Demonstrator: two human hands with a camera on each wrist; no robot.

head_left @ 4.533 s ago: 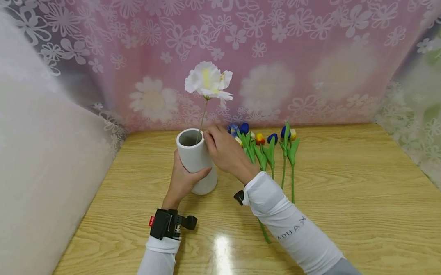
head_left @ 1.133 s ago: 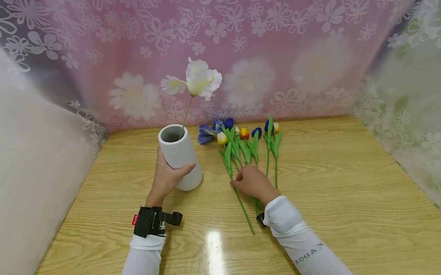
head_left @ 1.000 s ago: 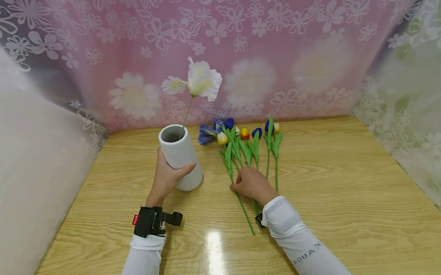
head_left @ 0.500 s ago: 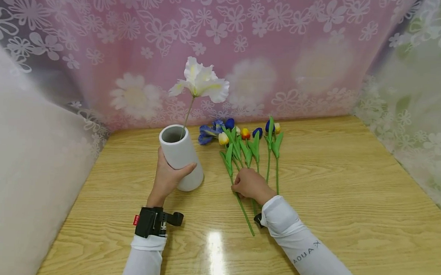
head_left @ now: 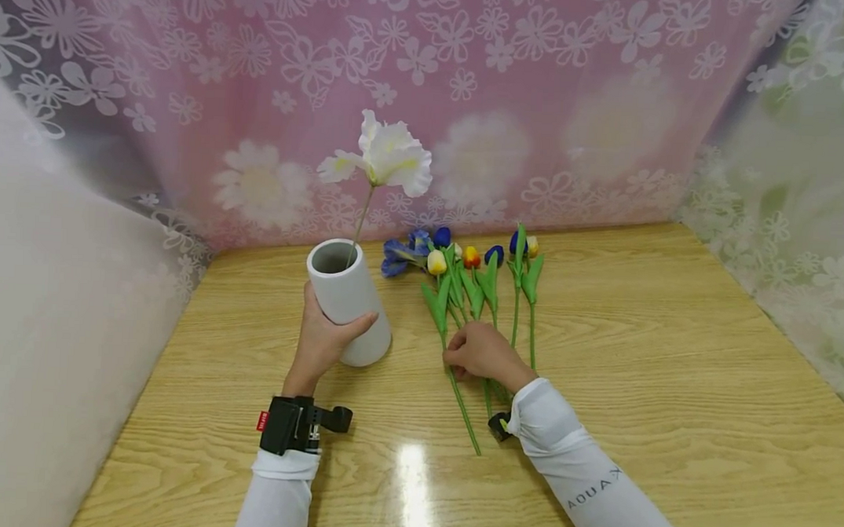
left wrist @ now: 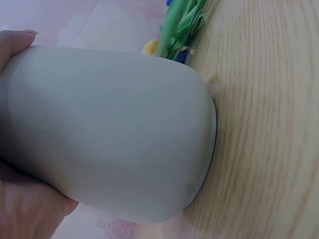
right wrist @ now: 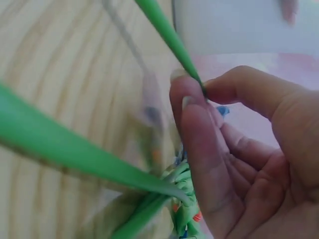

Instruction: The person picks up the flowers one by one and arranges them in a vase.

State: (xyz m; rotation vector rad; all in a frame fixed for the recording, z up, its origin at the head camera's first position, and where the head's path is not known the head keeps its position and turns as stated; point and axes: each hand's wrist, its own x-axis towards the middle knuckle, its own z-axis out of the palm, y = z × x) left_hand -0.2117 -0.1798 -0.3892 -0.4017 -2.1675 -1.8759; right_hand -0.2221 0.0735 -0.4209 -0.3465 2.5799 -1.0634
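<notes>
A: Head view, left to right: left hand (head_left: 323,339) wraps the white vase (head_left: 350,301) low on its body, thumb across the front. Vase stands on the worktop (head_left: 672,369), leaning slightly; one white flower (head_left: 384,153) stands in it.

B: Right side?

A: Right hand (head_left: 484,353) rests knuckles up over the tulip bunch (head_left: 488,286) lying just right of the vase. Right wrist view: thumb and fingers (right wrist: 199,139) pinch one green stem (right wrist: 167,35). Grip narrow, on that stem only.

B: Risks?

A: Judgement: neighbouring stems and leaves overlap, so lifting one could drag others along or scatter them. A thin pinch may let the stem twist or slip. The vase looks top-heavy with that tall flower; loosening the left hold could tip it.

B: Arm pose?

A: Both forearms reach forward, sleeved, wrist low on the right.
</notes>
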